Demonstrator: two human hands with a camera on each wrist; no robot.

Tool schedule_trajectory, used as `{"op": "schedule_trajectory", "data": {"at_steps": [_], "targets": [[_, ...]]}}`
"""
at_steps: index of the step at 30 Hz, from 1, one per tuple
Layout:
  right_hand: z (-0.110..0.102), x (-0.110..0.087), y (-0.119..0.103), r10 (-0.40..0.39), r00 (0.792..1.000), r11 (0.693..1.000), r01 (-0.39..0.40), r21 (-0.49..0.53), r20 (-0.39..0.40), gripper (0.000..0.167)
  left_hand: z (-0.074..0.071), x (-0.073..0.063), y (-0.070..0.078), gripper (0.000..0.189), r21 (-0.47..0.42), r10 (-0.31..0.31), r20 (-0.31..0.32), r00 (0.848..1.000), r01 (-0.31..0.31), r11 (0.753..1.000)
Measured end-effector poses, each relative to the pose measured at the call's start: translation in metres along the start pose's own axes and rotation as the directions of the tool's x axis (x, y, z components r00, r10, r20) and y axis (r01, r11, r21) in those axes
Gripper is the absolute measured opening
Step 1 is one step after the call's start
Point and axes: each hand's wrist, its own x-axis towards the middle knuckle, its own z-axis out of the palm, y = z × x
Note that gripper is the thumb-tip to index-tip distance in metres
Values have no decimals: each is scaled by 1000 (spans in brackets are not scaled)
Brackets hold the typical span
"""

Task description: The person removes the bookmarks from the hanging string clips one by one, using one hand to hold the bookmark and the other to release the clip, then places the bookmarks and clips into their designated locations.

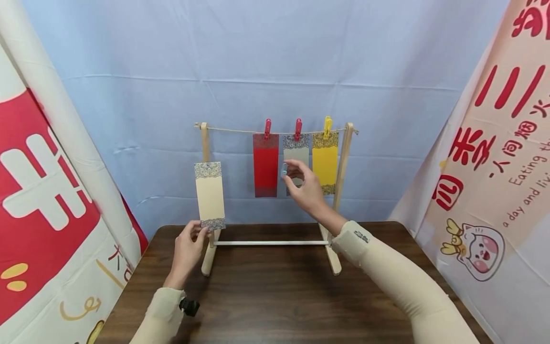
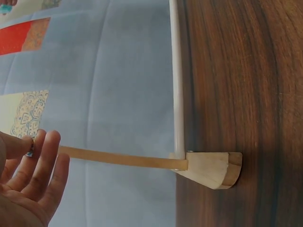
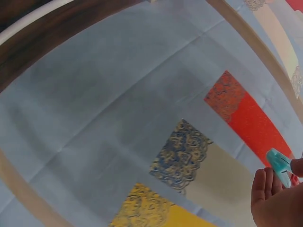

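A cream card was held by its patterned lower end in the left hand, below the cord and, in the head view, in front of the left post; it was gripped low, it seems, so that the upper edge was left bare and the card could be kept nearly upright. From the cord, a red card, a grey card and a yellow card were hung side by side toward the right, each caught near its top edge, presumably so that its face would lie flat: the first two by red clips, the last by a yellow clip. In the left hand, the card was pinched between thumb and fingers, drawn together to its thinness. By the right hand, raised before the grey card, a teal clip was pinched, thumb and fingertips being parted only by its bulk; whether its jaws were squeezed apart could not be told.
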Motion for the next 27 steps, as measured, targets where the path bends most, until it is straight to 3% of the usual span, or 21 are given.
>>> {"op": "schedule_trajectory", "data": {"at_steps": [6, 15, 27], "targets": [[-10, -13, 8, -14, 999, 1000, 14, 8, -49, 41, -4, -2, -4, 14, 10, 7, -21, 1000, -7, 1000], [-31, -31, 15, -27, 998, 997, 22, -77, -63, 40, -10, -7, -11, 16, 28, 0, -36, 999, 1, 1000], [-53, -73, 37, 33, 997, 992, -40, -122, -65, 41, -22, -25, -24, 15, 55, -50, -34, 998, 52, 997]]}}
